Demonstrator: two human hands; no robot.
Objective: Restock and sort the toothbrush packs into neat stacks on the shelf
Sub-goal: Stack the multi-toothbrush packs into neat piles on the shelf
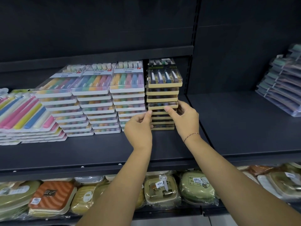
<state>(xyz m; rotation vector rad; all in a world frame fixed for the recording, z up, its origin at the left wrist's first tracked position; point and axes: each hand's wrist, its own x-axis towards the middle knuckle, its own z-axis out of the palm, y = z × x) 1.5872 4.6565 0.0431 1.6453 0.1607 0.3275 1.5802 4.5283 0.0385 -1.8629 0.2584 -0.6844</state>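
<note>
Two bare arms were stretched over wrapped green and orange boxes (52, 198) to the dark metal shelf (97, 149). One dark toothbrush pack with a tan rim (162, 106), halfway up its stack (162, 88), was pinched by the curled fingers of the left hand (138, 126) and right hand (185, 118). Pastel pack stacks (97, 103) were lined up just beside.

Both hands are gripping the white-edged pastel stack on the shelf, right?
No. The head view shows the left hand and right hand gripping the tan-edged dark stack on the shelf, right of the pastel stacks.
</note>
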